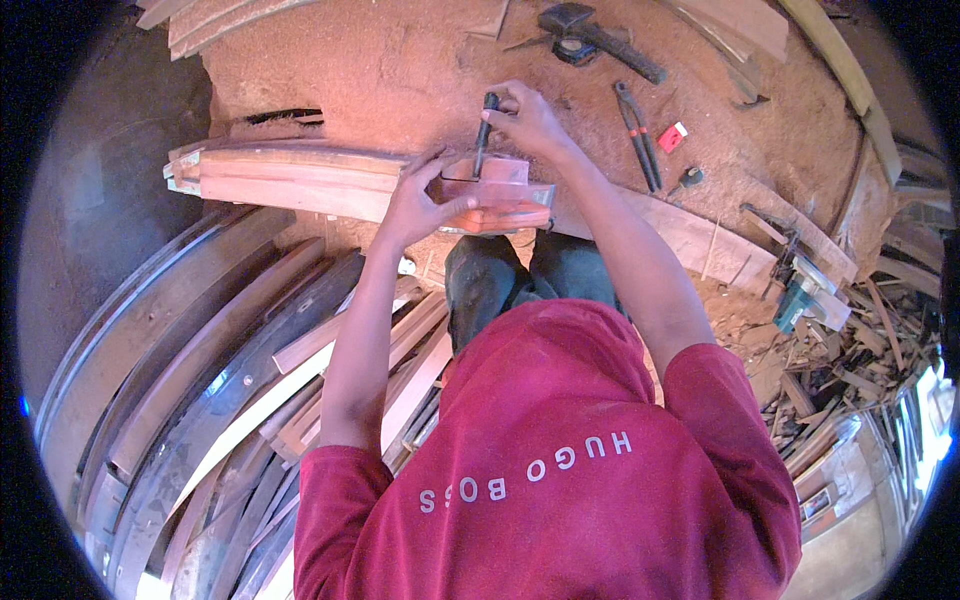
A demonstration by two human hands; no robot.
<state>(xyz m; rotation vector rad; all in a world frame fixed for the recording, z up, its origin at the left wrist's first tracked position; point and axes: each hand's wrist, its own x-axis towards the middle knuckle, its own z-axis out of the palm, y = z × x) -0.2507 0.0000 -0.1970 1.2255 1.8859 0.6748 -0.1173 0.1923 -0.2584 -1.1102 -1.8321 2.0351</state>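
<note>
A slim black pen-like tool (484, 135) stands nearly upright, its lower end touching a pinkish wooden block (505, 172). My right hand (528, 122) pinches the tool near its top; its exact kind is hard to make out. From the left, my left hand (412, 205) grips the wooden piece, thumb over its near part and fingers on the far side. Beneath the block runs a long wooden plank (300, 180), extending left and right across my knees' far side.
Beyond the plank, sawdust surrounds a dark hammer-like tool (620, 55), long-handled pincers (637, 135) and a small red box (672, 137). A teal power tool (795, 303) sits at right near wood scraps (860, 350). Stacked boards (200, 340) fill the left.
</note>
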